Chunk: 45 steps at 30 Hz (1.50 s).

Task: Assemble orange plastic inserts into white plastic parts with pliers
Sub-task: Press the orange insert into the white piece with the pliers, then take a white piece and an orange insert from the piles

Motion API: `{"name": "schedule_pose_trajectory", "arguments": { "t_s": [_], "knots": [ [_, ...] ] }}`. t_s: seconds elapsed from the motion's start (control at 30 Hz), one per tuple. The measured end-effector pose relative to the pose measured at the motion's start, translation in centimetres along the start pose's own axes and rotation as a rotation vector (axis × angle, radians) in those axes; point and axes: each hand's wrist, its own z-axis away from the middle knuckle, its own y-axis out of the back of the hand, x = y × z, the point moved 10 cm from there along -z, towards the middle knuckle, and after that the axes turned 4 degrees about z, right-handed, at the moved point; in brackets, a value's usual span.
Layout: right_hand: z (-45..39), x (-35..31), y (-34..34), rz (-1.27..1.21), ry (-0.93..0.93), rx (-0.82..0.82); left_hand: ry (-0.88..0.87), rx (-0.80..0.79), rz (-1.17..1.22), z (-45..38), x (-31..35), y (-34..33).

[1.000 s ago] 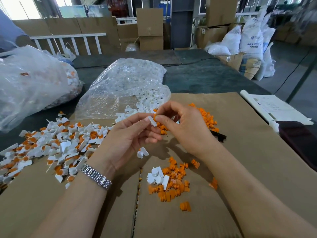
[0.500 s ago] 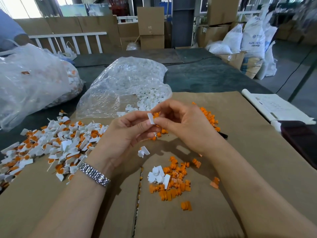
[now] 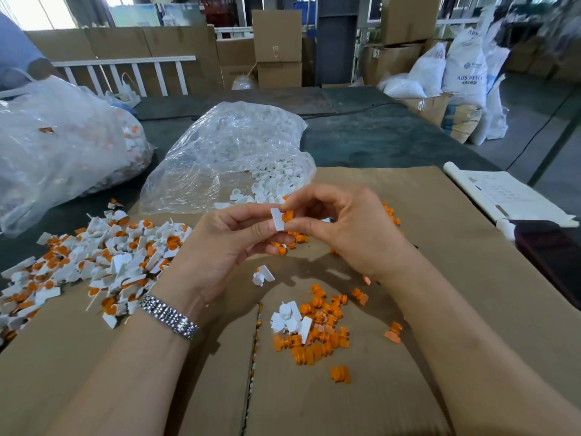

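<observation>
Fingers of left hand (image 3: 220, 247) pinching white part (image 3: 278, 219) above cardboard's (image 3: 456, 278) middle; right hand (image 3: 349, 231), wrist bent inward, apparently pinching orange insert (image 3: 287, 216) against it.

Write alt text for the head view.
Left hand pinches a white part while the right hand presses an orange insert against it, above cardboard scattered with loose pieces.

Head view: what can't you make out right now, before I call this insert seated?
- Orange insert: mostly covered by the right hand fingertips; seating in the white part unreadable.
- Pliers: none visible.
- Assembled pile: cut off by left edge.
- Paper sheet: print too small.
</observation>
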Motion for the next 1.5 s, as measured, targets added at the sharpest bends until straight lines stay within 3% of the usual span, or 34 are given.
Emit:
{"name": "schedule_pose_trajectory", "arguments": {
  "t_s": [0.3, 0.57, 0.7, 0.8, 0.9, 0.97, 1.1, 1.17, 1.3, 1.4, 1.5],
  "knots": [
    [0.1, 0.2, -0.3, 0.115, 0.007, 0.030, 0.068, -0.003, 0.151, 0.0, -0.2, -0.4],
    [0.1, -0.3, -1.2, 0.233, 0.037, -0.003, 0.099, 0.093, 0.089, -0.2, -1.2, 0.3],
    [-0.1, 1.2, -0.1, 0.142, -0.085, -0.005, 0.109, 0.130, 0.104, -0.1, -1.1, 1.0],
    [0.1, 4.8, 2.7, 0.516, -0.312, 0.018, 0.126, 0.169, 0.129, 0.0, -1.2, 1.4],
    [2.0, 9.0, 2.8, 0.824, -0.605, -0.244, 0.133, 0.210, 0.115, 0.0, -1.3, 1.8],
    [2.4, 9.6, 2.2, 0.913, -0.625, -0.316, 0.125, 0.210, 0.099, 0.0, -1.1, 1.8],
    [2.2, 9.0, 2.1, 1.030, -0.608, -0.263, 0.104, 0.214, 0.092, 0.2, -0.7, 1.6],
    [2.0, 8.9, 2.2, 0.937, -0.600, -0.206, 0.094, 0.231, 0.099, 0.2, -0.6, 1.8],
    [1.6, 7.6, 2.8, 0.481, -0.621, -0.120, 0.076, 0.266, 0.138, 0.3, -0.5, 2.1],
    [2.8, 5.6, 0.5, 0.003, -0.712, -0.280, 0.034, 0.267, 0.169, 0.2, 0.0, 2.4],
    [3.5, 3.2, -1.7, -0.103, -0.685, -0.418, -0.004, 0.243, 0.181, 0.2, 0.5, 2.2]
  ]
}}
